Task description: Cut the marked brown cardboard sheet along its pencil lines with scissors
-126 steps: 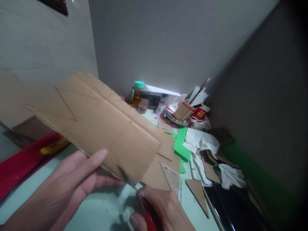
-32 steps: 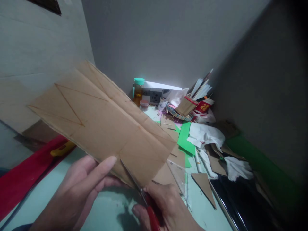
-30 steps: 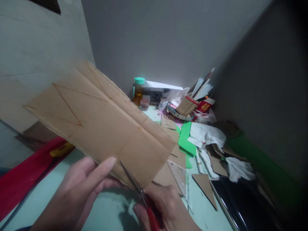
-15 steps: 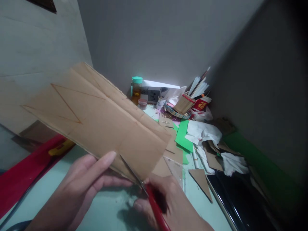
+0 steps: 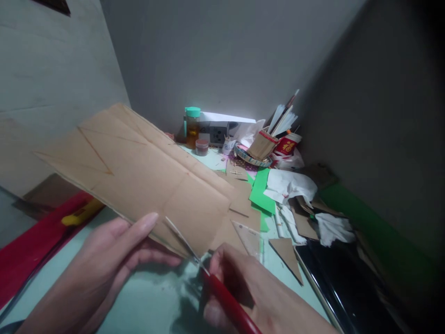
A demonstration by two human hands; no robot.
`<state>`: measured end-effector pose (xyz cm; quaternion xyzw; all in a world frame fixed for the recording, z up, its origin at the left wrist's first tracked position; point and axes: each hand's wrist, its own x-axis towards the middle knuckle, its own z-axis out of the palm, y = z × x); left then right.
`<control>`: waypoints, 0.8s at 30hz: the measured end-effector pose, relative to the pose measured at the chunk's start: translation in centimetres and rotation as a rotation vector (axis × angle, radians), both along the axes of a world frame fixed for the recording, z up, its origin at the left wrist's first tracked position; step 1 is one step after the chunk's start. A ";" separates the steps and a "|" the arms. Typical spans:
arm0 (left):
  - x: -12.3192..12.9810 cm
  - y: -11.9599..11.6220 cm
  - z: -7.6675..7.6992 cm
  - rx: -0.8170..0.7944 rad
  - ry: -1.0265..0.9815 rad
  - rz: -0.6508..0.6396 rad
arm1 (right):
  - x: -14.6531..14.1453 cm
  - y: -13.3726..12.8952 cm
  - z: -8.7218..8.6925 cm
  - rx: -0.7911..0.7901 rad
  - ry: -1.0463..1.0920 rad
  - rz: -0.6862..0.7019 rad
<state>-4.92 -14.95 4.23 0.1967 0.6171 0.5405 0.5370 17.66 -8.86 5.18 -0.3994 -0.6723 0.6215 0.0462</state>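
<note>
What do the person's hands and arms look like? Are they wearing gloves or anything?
No gloves. Both the left hand and the right hand are bare, with no rings or watch showing. The fingers are long and slim, and the left thumb's nail is short and plain, without polish. No sleeves show on the parts of the forearms in view; at the bottom left corner something dark shows, too little to tell what.

A creased brown cardboard sheet (image 5: 139,176) with drawn lines is held tilted above the worktop, red-handled scissors (image 5: 208,283) biting its near edge.

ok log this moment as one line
left hand: holds flat brown cardboard sheet | right hand: red-handled scissors, blade in sheet's near edge
</note>
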 end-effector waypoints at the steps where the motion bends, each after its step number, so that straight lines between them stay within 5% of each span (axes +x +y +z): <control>1: 0.1 0.0 0.1 0.005 0.018 0.008 | 0.1 -0.1 -0.1 0.024 -0.016 0.017; 10: 0.3 -0.6 0.9 -0.041 0.168 -0.029 | -1.6 0.2 -2.8 0.176 -0.025 0.127; 17: -0.3 -0.7 0.8 -0.101 0.352 -0.195 | -2.0 0.1 -2.0 0.254 0.005 0.133; 24: -0.3 -1.0 0.7 -0.089 0.336 -0.176 | -2.5 -0.2 -1.7 0.245 0.007 0.102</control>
